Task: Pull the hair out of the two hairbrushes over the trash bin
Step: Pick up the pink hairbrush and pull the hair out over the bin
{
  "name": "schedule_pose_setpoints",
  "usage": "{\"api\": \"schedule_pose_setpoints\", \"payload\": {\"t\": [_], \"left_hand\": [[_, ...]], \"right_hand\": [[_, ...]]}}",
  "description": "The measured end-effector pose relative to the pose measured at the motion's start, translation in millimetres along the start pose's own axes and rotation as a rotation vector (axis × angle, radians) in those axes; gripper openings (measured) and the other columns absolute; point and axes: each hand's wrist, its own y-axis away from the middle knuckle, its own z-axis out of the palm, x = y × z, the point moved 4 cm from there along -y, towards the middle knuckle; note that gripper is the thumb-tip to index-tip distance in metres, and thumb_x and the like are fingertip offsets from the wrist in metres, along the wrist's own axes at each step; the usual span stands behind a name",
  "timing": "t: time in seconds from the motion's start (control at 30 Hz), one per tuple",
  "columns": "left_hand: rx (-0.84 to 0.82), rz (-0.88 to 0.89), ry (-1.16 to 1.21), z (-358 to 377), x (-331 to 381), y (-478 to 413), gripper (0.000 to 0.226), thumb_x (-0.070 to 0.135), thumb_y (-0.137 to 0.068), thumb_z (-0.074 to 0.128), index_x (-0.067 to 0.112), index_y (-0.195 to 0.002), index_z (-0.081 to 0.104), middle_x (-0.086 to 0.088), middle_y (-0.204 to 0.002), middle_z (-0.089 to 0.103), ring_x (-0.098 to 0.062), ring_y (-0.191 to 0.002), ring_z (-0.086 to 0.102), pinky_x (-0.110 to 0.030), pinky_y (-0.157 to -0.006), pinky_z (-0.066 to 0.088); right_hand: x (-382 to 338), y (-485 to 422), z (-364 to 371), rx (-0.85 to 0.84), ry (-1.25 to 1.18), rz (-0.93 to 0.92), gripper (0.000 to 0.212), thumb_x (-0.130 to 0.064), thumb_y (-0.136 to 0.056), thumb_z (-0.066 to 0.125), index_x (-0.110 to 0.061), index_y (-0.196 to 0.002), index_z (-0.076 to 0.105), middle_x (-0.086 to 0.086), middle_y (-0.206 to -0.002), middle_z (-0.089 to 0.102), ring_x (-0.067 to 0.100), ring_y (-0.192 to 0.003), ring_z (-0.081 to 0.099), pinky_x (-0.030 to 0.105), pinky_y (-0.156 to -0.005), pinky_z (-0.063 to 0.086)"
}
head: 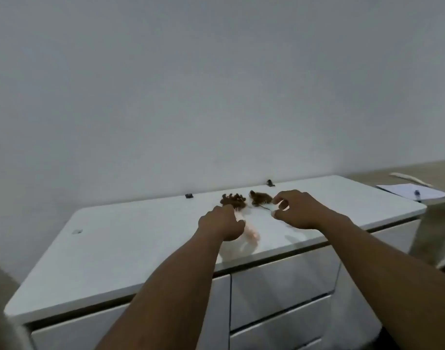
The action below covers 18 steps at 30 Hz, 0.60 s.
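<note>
Two hairbrushes lie near the back of the white cabinet top [130,238]. The left brush has a pale pink handle [252,234], and its head is full of brown hair [232,199]. My left hand [220,223] is curled over that handle. The right brush also carries a clump of brown hair [260,197]; its whitish handle [275,207] sits between the thumb and fingers of my right hand [301,210]. The picture is blurred, so the bristles are hard to make out. No trash bin is in view.
Two small black clips [189,195] [270,183] sit at the cabinet's back edge by the wall. White drawers [279,289] are below the front edge. To the right stands a beige desk [367,174] with a sheet of paper and a pen [413,192].
</note>
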Motion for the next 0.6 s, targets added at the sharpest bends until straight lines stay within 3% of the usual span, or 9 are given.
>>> {"api": "schedule_pose_setpoints", "payload": {"t": [0.17, 0.27, 0.37, 0.5, 0.6], "left_hand": [[-0.001, -0.09, -0.007, 15.0, 10.2, -8.5, 0.069, 0.066, -0.091, 0.043, 0.017, -0.139, 0.051, -0.006, -0.136, 0.056, -0.029, -0.122, 0.057, -0.04, -0.093, 0.044], [0.012, -0.131, -0.024, 26.0, 21.2, -15.7, 0.073, 0.072, -0.089, 0.042, 0.017, -0.136, 0.054, -0.003, -0.132, 0.059, -0.027, -0.12, 0.059, -0.037, -0.086, 0.042], [0.022, -0.143, -0.045, 36.9, 29.5, -22.9, 0.065, 0.067, -0.087, 0.048, 0.018, -0.128, 0.059, -0.003, -0.126, 0.062, -0.026, -0.113, 0.061, -0.034, -0.077, 0.039], [0.005, -0.171, -0.025, 43.2, 36.1, -28.9, 0.04, 0.046, -0.086, 0.054, 0.017, -0.113, 0.062, 0.0, -0.1, 0.057, -0.022, -0.087, 0.054, -0.031, -0.069, 0.036], [0.035, -0.182, -0.007, 42.2, 36.4, -28.0, 0.034, 0.048, -0.085, 0.057, 0.018, -0.102, 0.059, 0.002, -0.09, 0.051, -0.022, -0.084, 0.054, -0.03, -0.067, 0.035]], "right_hand": [[18.7, 7.2, 9.5, 0.01, -0.021, 0.053, 0.037, -0.039, -0.086, 0.067, -0.027, -0.12, 0.061, -0.001, -0.117, 0.064, 0.014, -0.101, 0.055, 0.025, -0.084, 0.038], [33.3, 10.5, 11.6, 0.017, -0.012, 0.074, 0.036, -0.037, -0.087, 0.066, -0.025, -0.121, 0.062, 0.0, -0.116, 0.064, 0.015, -0.1, 0.055, 0.025, -0.084, 0.039], [49.1, 9.9, 14.0, 0.023, -0.011, 0.097, 0.036, -0.035, -0.088, 0.065, -0.024, -0.122, 0.062, 0.0, -0.116, 0.064, 0.016, -0.101, 0.057, 0.026, -0.084, 0.041], [62.2, 9.5, 16.5, 0.026, -0.037, 0.106, 0.034, -0.033, -0.088, 0.064, -0.023, -0.12, 0.063, 0.0, -0.113, 0.067, 0.018, -0.101, 0.061, 0.027, -0.083, 0.045], [68.1, 9.4, 14.6, 0.036, -0.044, 0.121, 0.032, -0.033, -0.087, 0.064, -0.024, -0.118, 0.064, -0.001, -0.113, 0.066, 0.019, -0.105, 0.06, 0.031, -0.088, 0.049]]}}
